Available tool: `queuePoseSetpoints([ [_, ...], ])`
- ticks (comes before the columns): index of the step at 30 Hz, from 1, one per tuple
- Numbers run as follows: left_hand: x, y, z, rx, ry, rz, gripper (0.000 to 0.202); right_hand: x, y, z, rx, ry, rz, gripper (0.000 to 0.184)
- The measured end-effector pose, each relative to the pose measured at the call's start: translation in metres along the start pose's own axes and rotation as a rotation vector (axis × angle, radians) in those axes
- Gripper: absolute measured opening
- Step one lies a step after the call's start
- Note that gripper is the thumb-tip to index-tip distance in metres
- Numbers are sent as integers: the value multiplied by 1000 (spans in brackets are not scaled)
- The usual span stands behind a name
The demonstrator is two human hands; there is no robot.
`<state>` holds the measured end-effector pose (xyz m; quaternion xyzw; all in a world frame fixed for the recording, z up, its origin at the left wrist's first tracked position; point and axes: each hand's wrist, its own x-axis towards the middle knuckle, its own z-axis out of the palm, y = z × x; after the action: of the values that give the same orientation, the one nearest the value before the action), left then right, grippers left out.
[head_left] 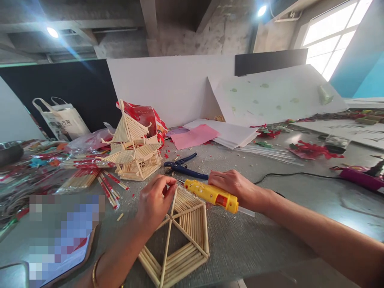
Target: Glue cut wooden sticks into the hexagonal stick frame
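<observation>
A flat hexagonal panel of wooden sticks (186, 236) lies on the grey table (270, 236) in front of me. My left hand (154, 200) pinches a thin stick at the panel's top edge, fingers closed. My right hand (237, 186) grips a yellow glue gun (211, 195), its nozzle pointing left toward the pinched stick. A cable (294, 174) runs off to the right from the gun.
A tiered pagoda of sticks (135, 148) stands at the back left, beside bundles of chopsticks (90, 176). Blue pliers (183, 166) lie behind the gun. Pink paper (193, 136), white sheets (228, 134), red scraps (312, 150) and a tote bag (64, 118) surround the area.
</observation>
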<state>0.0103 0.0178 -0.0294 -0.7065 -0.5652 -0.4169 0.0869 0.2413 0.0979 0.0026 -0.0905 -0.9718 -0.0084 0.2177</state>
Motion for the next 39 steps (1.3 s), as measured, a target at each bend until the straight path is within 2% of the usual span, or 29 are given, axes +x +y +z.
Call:
queuePoseSetpoints([
  [15,0,0,0,1,47,-14,9,-3,2,5,-14,-16,29,20],
  [19,2,4,-4,-70,62,-88,10,-3,4,8,-54,-26,68,17],
  [22,6,3,-6,-321,60,-315,14,-3,8,12,-106,-9,127,16],
  [25,13,-3,-7,-781,86,-589,19,-3,9,16,-157,43,177,13],
  [28,17,-9,-7,-1208,115,-780,20,-2,4,17,-205,74,109,13],
  [30,18,-11,-7,-1405,125,-895,18,0,-3,16,-233,82,33,14],
  [33,18,-8,-6,-1572,147,-991,14,2,-12,16,-252,74,-28,18],
  [39,17,0,-6,-1693,110,-1033,8,3,-14,19,-277,115,-56,18],
])
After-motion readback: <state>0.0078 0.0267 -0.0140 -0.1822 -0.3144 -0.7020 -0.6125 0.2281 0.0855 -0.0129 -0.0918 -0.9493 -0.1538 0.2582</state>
